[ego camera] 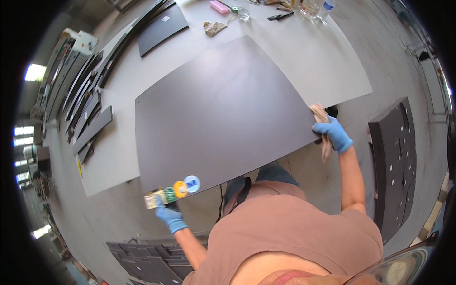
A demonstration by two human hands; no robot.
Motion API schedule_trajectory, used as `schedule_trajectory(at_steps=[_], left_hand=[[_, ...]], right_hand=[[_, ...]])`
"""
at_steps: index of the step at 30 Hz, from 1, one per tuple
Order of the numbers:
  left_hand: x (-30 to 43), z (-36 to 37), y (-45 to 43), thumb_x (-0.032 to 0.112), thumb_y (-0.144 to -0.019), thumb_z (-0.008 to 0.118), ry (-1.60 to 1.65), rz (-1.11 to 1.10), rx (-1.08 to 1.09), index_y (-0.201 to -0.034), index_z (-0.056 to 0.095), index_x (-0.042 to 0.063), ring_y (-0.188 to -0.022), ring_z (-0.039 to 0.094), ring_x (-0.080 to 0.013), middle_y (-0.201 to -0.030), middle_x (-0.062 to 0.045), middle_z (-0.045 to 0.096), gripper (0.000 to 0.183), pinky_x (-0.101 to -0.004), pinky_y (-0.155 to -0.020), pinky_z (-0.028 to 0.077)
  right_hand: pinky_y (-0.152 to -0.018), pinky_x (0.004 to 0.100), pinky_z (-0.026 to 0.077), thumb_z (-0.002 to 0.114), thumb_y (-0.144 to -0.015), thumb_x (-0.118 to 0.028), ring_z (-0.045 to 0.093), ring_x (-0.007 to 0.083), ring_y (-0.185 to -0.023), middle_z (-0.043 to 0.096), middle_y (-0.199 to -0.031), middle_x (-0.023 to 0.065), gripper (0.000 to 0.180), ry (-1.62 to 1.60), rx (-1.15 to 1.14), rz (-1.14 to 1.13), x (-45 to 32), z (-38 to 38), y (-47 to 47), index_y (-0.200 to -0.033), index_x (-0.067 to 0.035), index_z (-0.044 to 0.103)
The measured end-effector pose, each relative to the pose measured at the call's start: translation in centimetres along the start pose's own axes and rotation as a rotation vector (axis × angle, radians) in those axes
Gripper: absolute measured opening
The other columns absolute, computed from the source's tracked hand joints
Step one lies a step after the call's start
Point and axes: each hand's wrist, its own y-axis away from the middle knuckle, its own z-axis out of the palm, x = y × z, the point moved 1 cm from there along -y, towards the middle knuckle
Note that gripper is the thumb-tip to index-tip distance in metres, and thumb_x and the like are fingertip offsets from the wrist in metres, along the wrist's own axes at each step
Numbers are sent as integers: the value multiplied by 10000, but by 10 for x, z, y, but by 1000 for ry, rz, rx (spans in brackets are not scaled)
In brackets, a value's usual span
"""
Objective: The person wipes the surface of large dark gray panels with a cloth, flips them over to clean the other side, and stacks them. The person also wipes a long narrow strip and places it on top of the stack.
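A large dark grey panel (pixel 221 107) lies over the near part of a light grey table (pixel 331 67), its near edge reaching out towards my body. My left hand (pixel 169 215), in a blue glove, grips the panel's near left corner, thumb on top beside a row of round and square stickers (pixel 180 189). At the right corner my right hand (pixel 333 132), gloved in blue too, holds the panel's edge together with a beige cloth (pixel 319 113) that hangs down past it. The fingers under the panel are hidden.
A smaller dark panel (pixel 162 30) and many narrow dark strips (pixel 93 130) lie at the left. Beyond are a crumpled cloth (pixel 213 28), a pink block (pixel 219 7), bottles (pixel 310 9) and pens (pixel 280 16). Stacked dark panels stand at right (pixel 395 153) and lower left (pixel 149 265).
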Motion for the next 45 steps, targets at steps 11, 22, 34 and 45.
schedule_trajectory(at_steps=[11,22,34,45], left_hand=[[233,142,105,373,-891,833,-237,728,583,-830,737,49,-431,365,-75,-579,25,499,344,-263,-427,249],[294,141,-63,452,-1008,727,-175,826,398,-1123,731,-75,-829,733,-220,-1060,-203,793,540,-325,-780,598],[157,203,-294,798,-980,378,74,322,-72,-1629,431,131,-1523,364,-367,-1691,-104,396,932,-500,-1298,223],[63,297,-217,786,-1029,376,-407,185,-546,-1702,257,127,-1562,326,-321,-1747,-91,281,950,-453,-1302,268]], right_hand=[[-775,354,606,767,-868,-111,733,214,-883,749,-1047,145,369,144,38,-687,-133,-47,-20,-1181,58,669],[-541,304,527,701,-952,-165,644,153,-539,669,-635,72,188,226,-117,-996,-235,38,-125,-1037,1,677],[-787,318,558,823,-952,-325,661,125,-882,713,-980,15,345,-182,111,-732,-194,84,-253,-1149,-62,718],[-810,305,527,855,-910,-297,628,125,-863,706,-945,24,341,-172,601,-503,-125,-32,-174,-1060,-8,752]])
